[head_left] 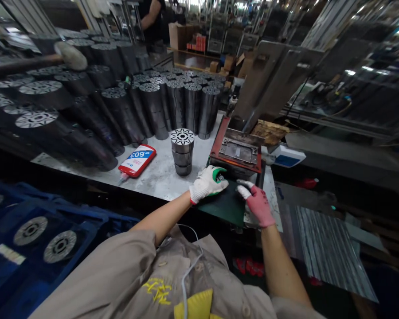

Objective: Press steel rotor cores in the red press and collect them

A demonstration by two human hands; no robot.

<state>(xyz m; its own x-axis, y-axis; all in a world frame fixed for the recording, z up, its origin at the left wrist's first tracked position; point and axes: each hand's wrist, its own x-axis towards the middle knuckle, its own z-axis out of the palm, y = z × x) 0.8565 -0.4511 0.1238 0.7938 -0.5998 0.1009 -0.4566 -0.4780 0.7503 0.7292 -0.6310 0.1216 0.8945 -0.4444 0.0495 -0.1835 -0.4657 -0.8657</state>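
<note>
My left hand (208, 184), in a white glove with a green palm, is curled round a small shiny metal piece (220, 177) just in front of the fixture. The glove hides most of that piece. My right hand (257, 204), in a pink glove with white fingertips, hovers by the right side of a green mat (228, 204); its fingers are apart and I see nothing in them. Ahead of both hands lies a metal fixture (238, 153) with a red-orange frame. A stacked steel rotor core (182, 153) stands upright left of my left hand.
A red glue bottle (138, 161) lies on the grey table (159, 184). Many tall dark rotor stacks (176, 106) crowd the back and left. A mallet (69, 55) rests on top of some. Blue crates (86, 221) sit lower left; a white box (288, 156) is right.
</note>
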